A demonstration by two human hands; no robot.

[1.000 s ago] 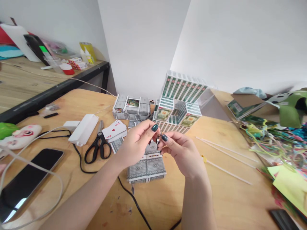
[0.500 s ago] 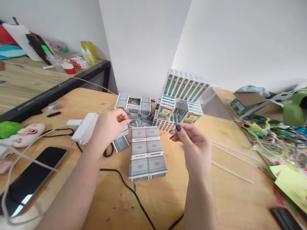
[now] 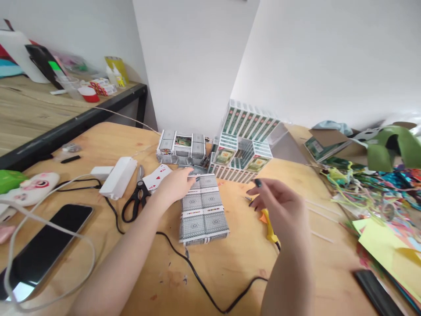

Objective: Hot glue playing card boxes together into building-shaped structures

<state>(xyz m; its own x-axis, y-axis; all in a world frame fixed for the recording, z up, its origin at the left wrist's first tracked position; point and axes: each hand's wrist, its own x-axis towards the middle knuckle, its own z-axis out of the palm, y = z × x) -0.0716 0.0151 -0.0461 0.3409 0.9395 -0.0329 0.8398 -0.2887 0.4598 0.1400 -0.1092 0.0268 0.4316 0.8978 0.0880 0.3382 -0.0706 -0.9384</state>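
Observation:
A flat grey panel of joined playing cards lies in the middle of the wooden table. My left hand reaches across to its far left corner, fingers curled on that edge. My right hand hovers to the right of the panel, blurred, with its fingers bent around a yellow-orange glue gun. A black cable trails from the gun across the table.
Behind the panel stand a stacked structure of card boxes and a smaller one. Scissors, loose cards, a white adapter and a phone lie at left. Thin white sticks and coloured paper scraps lie at right.
My hands, first pinched together above the panel, came apart. The left went down to the panel's far corner. The right dropped lower right, where the yellow glue gun now shows under it.

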